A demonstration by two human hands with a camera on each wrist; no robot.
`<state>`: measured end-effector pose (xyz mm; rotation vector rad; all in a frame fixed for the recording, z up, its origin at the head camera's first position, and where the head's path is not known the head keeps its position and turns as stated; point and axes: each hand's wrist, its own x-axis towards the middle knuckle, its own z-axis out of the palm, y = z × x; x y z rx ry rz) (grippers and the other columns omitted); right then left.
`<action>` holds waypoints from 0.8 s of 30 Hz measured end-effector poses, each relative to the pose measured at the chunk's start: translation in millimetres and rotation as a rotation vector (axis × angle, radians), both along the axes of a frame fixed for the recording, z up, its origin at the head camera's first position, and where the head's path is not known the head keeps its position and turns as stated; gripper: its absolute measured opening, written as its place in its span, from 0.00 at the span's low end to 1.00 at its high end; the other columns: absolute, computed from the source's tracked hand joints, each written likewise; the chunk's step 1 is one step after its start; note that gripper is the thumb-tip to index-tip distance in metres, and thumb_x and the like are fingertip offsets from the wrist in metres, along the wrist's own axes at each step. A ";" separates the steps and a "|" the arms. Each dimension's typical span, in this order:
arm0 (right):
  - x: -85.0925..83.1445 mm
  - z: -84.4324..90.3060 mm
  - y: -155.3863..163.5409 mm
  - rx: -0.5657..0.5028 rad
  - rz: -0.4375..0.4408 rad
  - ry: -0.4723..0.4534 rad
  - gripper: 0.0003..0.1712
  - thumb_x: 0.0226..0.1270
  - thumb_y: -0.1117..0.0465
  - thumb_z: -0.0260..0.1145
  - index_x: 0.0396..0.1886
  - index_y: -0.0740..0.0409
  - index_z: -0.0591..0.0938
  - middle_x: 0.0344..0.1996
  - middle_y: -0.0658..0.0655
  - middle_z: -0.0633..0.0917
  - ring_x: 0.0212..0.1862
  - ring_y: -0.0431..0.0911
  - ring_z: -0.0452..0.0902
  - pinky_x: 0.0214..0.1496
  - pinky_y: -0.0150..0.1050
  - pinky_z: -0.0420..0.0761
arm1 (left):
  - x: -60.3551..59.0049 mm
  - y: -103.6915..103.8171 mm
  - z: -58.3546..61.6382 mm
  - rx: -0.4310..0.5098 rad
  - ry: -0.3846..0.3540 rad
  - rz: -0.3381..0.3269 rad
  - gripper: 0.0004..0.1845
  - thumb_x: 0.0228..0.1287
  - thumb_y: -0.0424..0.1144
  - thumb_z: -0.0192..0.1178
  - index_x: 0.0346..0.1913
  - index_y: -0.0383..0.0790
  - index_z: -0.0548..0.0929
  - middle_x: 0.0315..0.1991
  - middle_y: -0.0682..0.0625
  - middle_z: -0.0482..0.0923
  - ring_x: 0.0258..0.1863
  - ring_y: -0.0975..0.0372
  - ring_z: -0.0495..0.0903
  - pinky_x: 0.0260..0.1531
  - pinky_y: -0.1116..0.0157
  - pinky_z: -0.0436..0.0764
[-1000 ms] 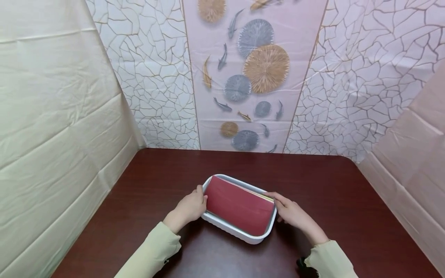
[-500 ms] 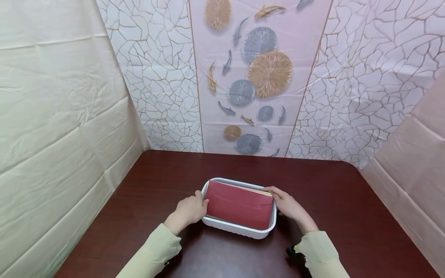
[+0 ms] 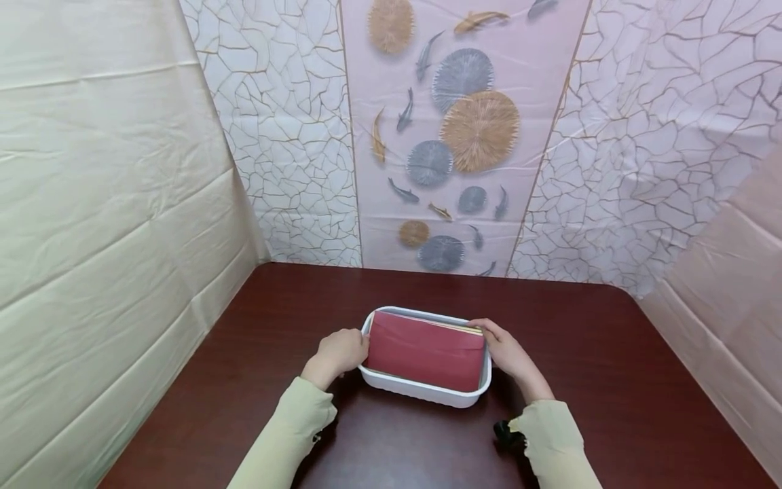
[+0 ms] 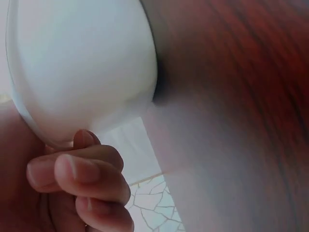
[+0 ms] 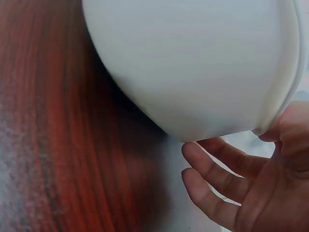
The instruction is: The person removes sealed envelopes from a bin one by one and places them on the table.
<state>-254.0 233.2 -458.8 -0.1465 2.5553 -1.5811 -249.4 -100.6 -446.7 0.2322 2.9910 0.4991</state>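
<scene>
A white oblong plastic basin (image 3: 421, 392) with rounded corners sits on the dark red-brown table. Inside it lies a flat dark red envelope-like paper piece (image 3: 424, 353), with pale and yellow edges (image 3: 470, 331) of others showing along its far side. My left hand (image 3: 342, 352) grips the basin's left end, thumb over the rim; the left wrist view shows its fingers (image 4: 91, 174) curled below the rim. My right hand (image 3: 504, 350) holds the right end near the far corner. In the right wrist view its thumb is at the rim and its fingers (image 5: 217, 169) are bent under it.
The wooden table (image 3: 403, 448) extends around the basin on all sides. A patterned cloth (image 3: 427, 136) hangs behind the far edge, with pale cloths (image 3: 122, 238) at both sides. A small black object (image 3: 507, 435) shows by the right sleeve.
The basin has turned slightly counterclockwise, its right end shifting away from me with my right hand. Both hands keep hold of it. The head view has also shifted a little.
</scene>
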 end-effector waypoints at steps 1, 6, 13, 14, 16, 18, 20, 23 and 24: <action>-0.2 -1.2 -0.4 0.020 -0.006 0.013 0.20 0.84 0.58 0.44 0.65 0.59 0.74 0.55 0.68 0.80 0.42 0.50 0.83 0.40 0.44 0.82 | -1.0 -1.5 -1.2 0.007 -0.013 0.002 0.23 0.77 0.46 0.43 0.21 0.44 0.75 0.17 0.49 0.74 0.04 0.60 0.74 0.20 0.58 0.75; -2.3 -8.1 0.8 0.124 -0.046 0.102 0.20 0.85 0.55 0.43 0.64 0.55 0.76 0.61 0.66 0.78 0.59 0.59 0.74 0.59 0.53 0.72 | -6.4 -2.1 -3.5 0.017 -0.046 0.012 0.22 0.74 0.48 0.43 0.22 0.44 0.76 0.16 0.49 0.75 0.06 0.59 0.75 0.21 0.57 0.74; -4.9 -9.4 0.2 0.161 -0.077 0.133 0.21 0.85 0.53 0.41 0.64 0.51 0.75 0.64 0.66 0.76 0.66 0.62 0.69 0.65 0.60 0.67 | -10.8 0.8 -1.1 0.004 -0.020 0.042 0.23 0.74 0.49 0.41 0.22 0.45 0.77 0.19 0.50 0.76 0.07 0.58 0.75 0.24 0.55 0.75; -5.2 -8.9 -0.2 0.166 -0.085 0.134 0.21 0.85 0.52 0.41 0.64 0.51 0.76 0.64 0.66 0.76 0.66 0.63 0.70 0.65 0.60 0.67 | -11.0 0.7 -0.8 0.005 -0.019 0.043 0.23 0.74 0.49 0.41 0.22 0.45 0.77 0.20 0.50 0.76 0.07 0.58 0.75 0.25 0.55 0.75; -5.4 -7.7 -0.9 0.177 -0.095 0.134 0.21 0.85 0.52 0.41 0.63 0.50 0.76 0.63 0.66 0.77 0.65 0.63 0.71 0.64 0.60 0.68 | -10.9 0.6 -0.2 0.008 -0.021 0.046 0.23 0.74 0.49 0.41 0.23 0.45 0.77 0.21 0.49 0.76 0.07 0.58 0.76 0.25 0.55 0.75; -5.1 -6.9 -1.4 0.188 -0.101 0.135 0.21 0.85 0.51 0.42 0.63 0.49 0.76 0.63 0.65 0.77 0.64 0.63 0.72 0.63 0.60 0.69 | -10.5 0.7 -0.1 0.006 -0.022 0.050 0.23 0.73 0.49 0.41 0.23 0.45 0.77 0.21 0.49 0.76 0.07 0.58 0.76 0.24 0.54 0.75; -4.3 -6.3 -1.5 0.207 -0.101 0.140 0.21 0.84 0.51 0.42 0.63 0.48 0.77 0.62 0.65 0.78 0.62 0.63 0.73 0.61 0.58 0.70 | -9.8 0.9 -0.4 -0.001 -0.029 0.056 0.23 0.73 0.49 0.41 0.22 0.45 0.77 0.21 0.49 0.76 0.07 0.58 0.76 0.23 0.55 0.74; -2.7 -3.7 -0.4 0.233 -0.103 0.156 0.20 0.84 0.53 0.45 0.61 0.49 0.79 0.61 0.65 0.79 0.60 0.61 0.75 0.58 0.56 0.72 | -9.2 3.0 -1.0 -0.015 -0.041 0.052 0.23 0.73 0.48 0.43 0.22 0.45 0.78 0.19 0.49 0.76 0.08 0.57 0.76 0.21 0.54 0.74; -2.4 -2.3 0.3 0.244 -0.106 0.168 0.19 0.83 0.55 0.45 0.61 0.49 0.80 0.60 0.65 0.80 0.58 0.61 0.76 0.57 0.54 0.72 | -9.1 4.0 -1.1 -0.024 -0.044 0.047 0.22 0.73 0.47 0.43 0.22 0.45 0.78 0.19 0.48 0.75 0.08 0.57 0.76 0.21 0.54 0.74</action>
